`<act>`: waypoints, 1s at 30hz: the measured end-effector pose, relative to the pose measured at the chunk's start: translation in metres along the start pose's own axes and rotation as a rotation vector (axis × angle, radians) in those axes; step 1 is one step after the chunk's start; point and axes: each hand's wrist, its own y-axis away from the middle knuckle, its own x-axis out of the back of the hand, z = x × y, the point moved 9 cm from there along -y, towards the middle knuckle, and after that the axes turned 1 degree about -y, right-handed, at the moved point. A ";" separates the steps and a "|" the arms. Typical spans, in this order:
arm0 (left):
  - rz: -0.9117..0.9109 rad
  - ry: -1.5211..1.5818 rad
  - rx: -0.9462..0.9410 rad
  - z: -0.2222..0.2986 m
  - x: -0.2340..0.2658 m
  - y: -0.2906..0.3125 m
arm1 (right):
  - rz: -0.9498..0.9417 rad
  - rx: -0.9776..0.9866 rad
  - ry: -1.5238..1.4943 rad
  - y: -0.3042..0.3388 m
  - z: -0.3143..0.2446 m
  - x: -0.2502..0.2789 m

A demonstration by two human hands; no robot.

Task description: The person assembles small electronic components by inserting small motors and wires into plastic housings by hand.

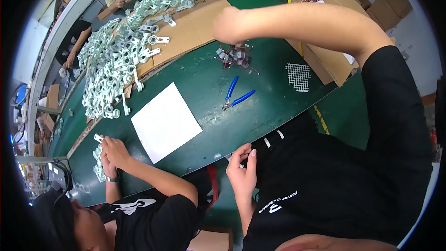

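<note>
My right arm stretches across the green workbench (274,111). My right hand (227,25) is blurred, with its fingers turned away, above the far edge of a small heap of grey and dark parts with thin red wires (236,56). Whether it grips one of them is hidden. At the near bench edge my left hand (242,169) is raised, palm up, fingers loosely bent and thumb apart, with nothing visible in it. Blue-handled cutting pliers (227,104) lie spread on the bench between my hands. Left of them is a blank white sheet (167,123).
Pale green plastic parts (111,65) are piled on flattened cardboard (195,23) at the far left. A white perforated grid (298,77) lies near an open carton (325,60) on the right. Close on my left, a co-worker's hands (114,153) handle a pale part; others work across the bench.
</note>
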 end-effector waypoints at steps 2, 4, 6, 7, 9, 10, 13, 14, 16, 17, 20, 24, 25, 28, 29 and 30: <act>0.016 0.012 0.010 -0.003 0.002 0.002 | 0.043 -0.087 -0.004 0.000 0.022 0.010; 0.004 0.003 -0.033 0.003 -0.002 0.003 | 0.068 -0.166 -0.021 0.005 0.035 0.019; -0.028 -0.021 -0.061 0.008 -0.007 0.007 | 0.137 -0.210 -0.065 0.015 0.041 0.027; -0.045 -0.037 -0.078 0.012 -0.009 0.010 | 0.193 -0.249 -0.096 0.021 0.047 0.035; -0.070 -0.062 -0.094 0.011 -0.015 0.015 | 0.306 -0.282 -0.184 0.022 0.044 0.036; -0.073 -0.083 -0.094 0.008 -0.014 0.019 | 0.370 -0.287 -0.239 0.020 0.036 0.037; -0.052 -0.095 -0.095 0.005 -0.009 0.037 | 0.498 -0.302 -0.352 0.003 0.026 0.036; -0.066 -0.114 -0.080 0.001 -0.009 0.045 | 0.582 -0.358 -0.443 0.005 0.033 0.028; -0.120 -0.141 -0.087 0.003 -0.025 0.053 | 0.494 -0.421 -0.567 0.011 0.056 -0.019; -0.149 -0.173 -0.120 0.010 -0.031 0.056 | 0.335 -0.409 -0.585 0.007 0.055 -0.043; -0.186 -0.222 -0.117 0.016 -0.045 0.065 | 0.355 -0.593 -0.844 0.009 0.065 -0.089; -0.160 -0.239 -0.059 0.006 -0.045 0.064 | 0.527 -0.868 -1.256 0.025 0.022 -0.092; -0.174 -0.260 -0.048 0.013 -0.045 0.065 | 0.487 -0.869 -1.283 0.033 0.012 -0.085; -0.227 -0.283 -0.055 0.020 -0.050 0.048 | 0.582 -0.795 -1.333 0.044 0.003 -0.095; -0.241 -0.283 -0.059 0.018 -0.051 0.041 | 0.607 -0.761 -1.374 0.048 0.005 -0.102; -0.243 -0.280 0.004 0.016 -0.051 0.035 | 0.629 -0.753 -1.370 0.052 0.008 -0.110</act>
